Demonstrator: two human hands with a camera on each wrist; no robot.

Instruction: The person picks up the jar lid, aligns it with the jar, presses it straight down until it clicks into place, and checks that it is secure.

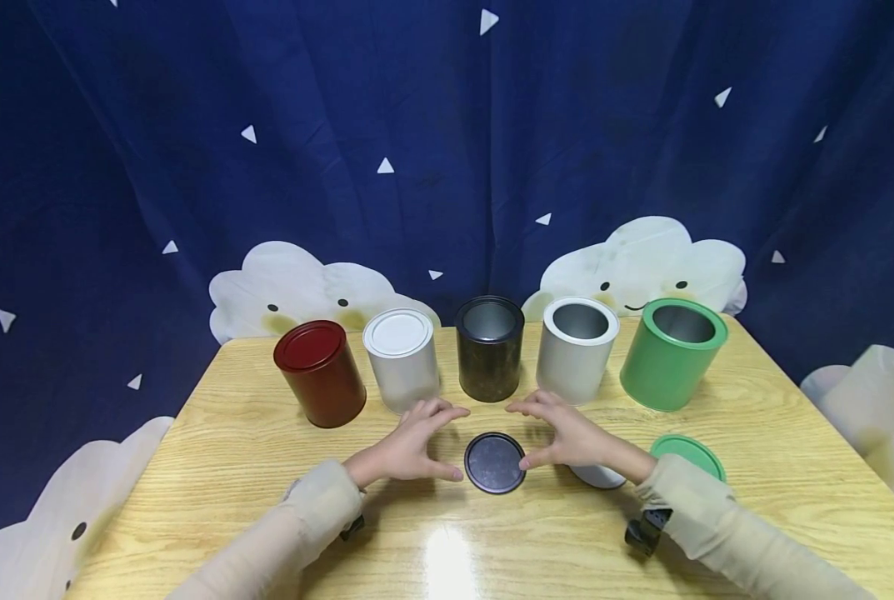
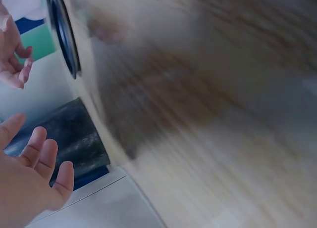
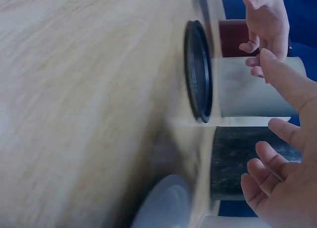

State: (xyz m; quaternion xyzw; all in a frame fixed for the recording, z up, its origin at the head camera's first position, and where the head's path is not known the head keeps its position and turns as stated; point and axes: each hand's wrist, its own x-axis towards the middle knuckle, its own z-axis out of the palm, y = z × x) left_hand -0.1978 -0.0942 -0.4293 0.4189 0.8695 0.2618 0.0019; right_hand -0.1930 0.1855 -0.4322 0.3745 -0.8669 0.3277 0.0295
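Observation:
On the table a round black lid (image 1: 495,463) lies flat between my two hands. My left hand (image 1: 412,446) is on its left, thumb and fingers spread apart. From the other side my right hand (image 1: 570,433) reaches in, its thumb close by the lid's right edge. Neither hand holds anything. Behind the lid stands an uncovered black can (image 1: 489,373). A white lid (image 1: 598,477) is partly hidden beneath my right wrist, and a green lid (image 1: 690,454) lies farther right, partly behind the sleeve. In the right wrist view, the black lid (image 3: 198,72) appears edge-on beside the fingers.
Left of the black can stand a dark red can (image 1: 322,383) and a white can (image 1: 405,367), both lidded. To its right are an uncovered white can (image 1: 574,362) and an uncovered green can (image 1: 667,367). A dark blue curtain (image 1: 432,108) hangs behind the wooden table (image 1: 214,467).

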